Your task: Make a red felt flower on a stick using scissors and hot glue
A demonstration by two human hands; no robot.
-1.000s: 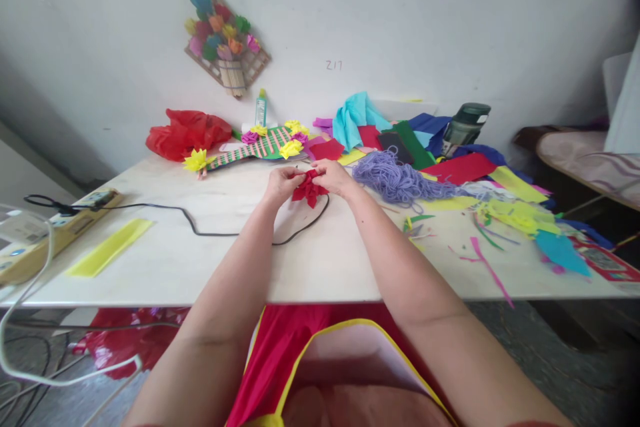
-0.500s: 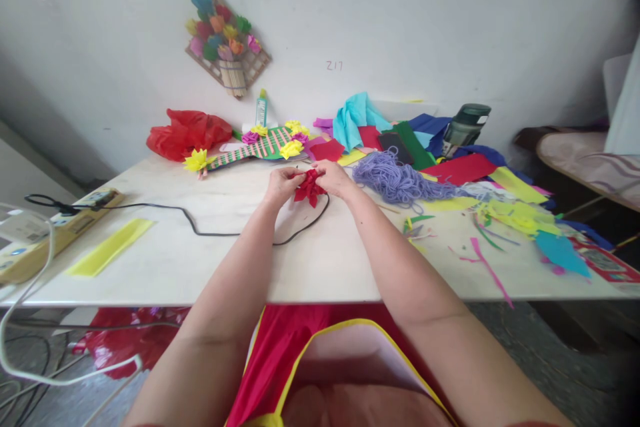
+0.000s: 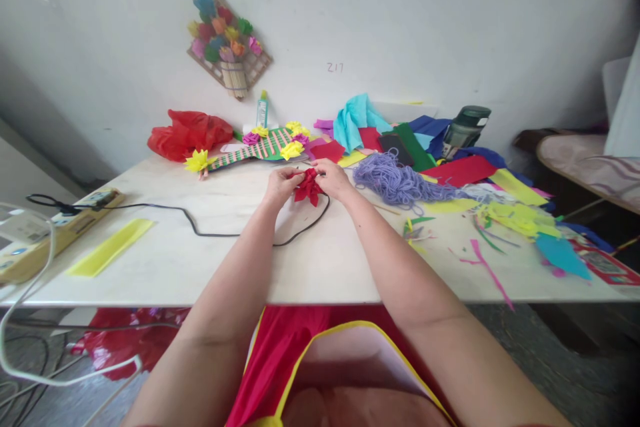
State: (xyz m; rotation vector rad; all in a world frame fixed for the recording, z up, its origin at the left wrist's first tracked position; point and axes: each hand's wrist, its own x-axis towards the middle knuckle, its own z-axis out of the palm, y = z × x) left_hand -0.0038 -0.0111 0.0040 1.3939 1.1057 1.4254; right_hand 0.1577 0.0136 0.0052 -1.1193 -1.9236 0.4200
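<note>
Both my hands meet over the middle of the white table (image 3: 165, 267). My left hand (image 3: 281, 185) and my right hand (image 3: 333, 178) pinch a small red paper flower (image 3: 307, 188) between their fingertips, one on each side. The flower sits just above a loop of black cable (image 3: 210, 230). Behind it lies a green and pink striped woven paper piece (image 3: 260, 145) with yellow and pink paper flowers on it.
A purple yarn bundle (image 3: 395, 180) and heaps of coloured paper sheets (image 3: 470, 170) fill the right side. A red plastic bag (image 3: 187, 132), glue bottle (image 3: 262, 109) and dark flask (image 3: 463, 127) stand at the back. A power strip (image 3: 55, 230) and yellow strip (image 3: 110, 247) lie left.
My fingers have shifted slightly on the red paper flower; it stays in the same spot between my hands. The view has dropped very slightly.
</note>
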